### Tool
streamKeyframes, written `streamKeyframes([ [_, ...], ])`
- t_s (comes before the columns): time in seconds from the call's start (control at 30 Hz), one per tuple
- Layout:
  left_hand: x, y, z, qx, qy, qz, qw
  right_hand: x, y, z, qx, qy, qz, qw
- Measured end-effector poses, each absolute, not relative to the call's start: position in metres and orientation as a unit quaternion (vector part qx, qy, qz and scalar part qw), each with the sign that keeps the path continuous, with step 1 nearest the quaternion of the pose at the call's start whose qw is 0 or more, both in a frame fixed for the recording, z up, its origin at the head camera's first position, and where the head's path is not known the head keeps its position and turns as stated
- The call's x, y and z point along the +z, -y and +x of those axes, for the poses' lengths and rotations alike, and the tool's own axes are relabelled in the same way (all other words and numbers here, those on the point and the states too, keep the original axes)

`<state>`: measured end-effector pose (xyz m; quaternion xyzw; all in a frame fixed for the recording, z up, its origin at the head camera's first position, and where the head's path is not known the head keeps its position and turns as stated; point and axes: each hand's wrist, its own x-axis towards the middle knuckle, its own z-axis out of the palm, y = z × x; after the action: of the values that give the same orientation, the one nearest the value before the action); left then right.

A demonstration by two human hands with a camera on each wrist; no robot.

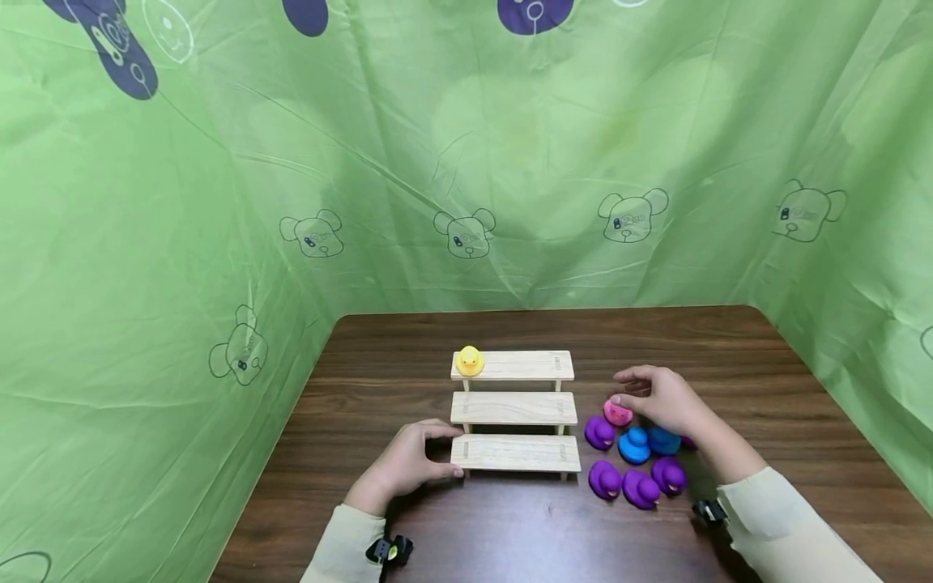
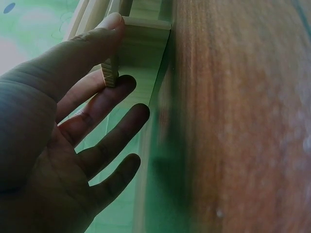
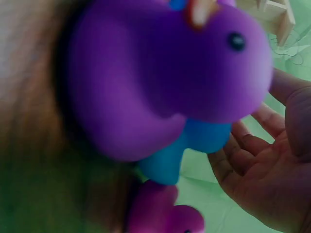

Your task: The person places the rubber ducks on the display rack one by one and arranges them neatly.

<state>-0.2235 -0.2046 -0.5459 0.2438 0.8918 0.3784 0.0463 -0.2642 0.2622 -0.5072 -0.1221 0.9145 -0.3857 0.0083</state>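
Observation:
A three-step wooden stand sits mid-table, with a yellow rubber duck on the left end of its top step. My left hand pinches the left end of the lowest step between thumb and forefinger; the other fingers are spread. To the right of the stand, my right hand hovers over a pink rubber duck, its thumb at the duck's top and its fingers apart. Blue ducks lie beneath that hand. A purple duck fills much of the right wrist view.
Several purple ducks lie nearer the front, right of the stand. A magenta duck shows below the blue one in the right wrist view. Green printed cloth hangs around the dark wooden table.

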Motion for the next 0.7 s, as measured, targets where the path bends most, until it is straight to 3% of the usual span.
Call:
streamKeyframes([
  [0.23,-0.545,0.205,-0.223,0.38,-0.892,0.242,0.048,-0.521,-0.265,-0.26,-0.377,-0.917,-0.121,0.04],
  [0.7,-0.544,0.205,-0.221,0.377,-0.894,0.238,0.052,-0.533,-0.263,-0.259,-0.364,-0.924,-0.113,0.026],
])
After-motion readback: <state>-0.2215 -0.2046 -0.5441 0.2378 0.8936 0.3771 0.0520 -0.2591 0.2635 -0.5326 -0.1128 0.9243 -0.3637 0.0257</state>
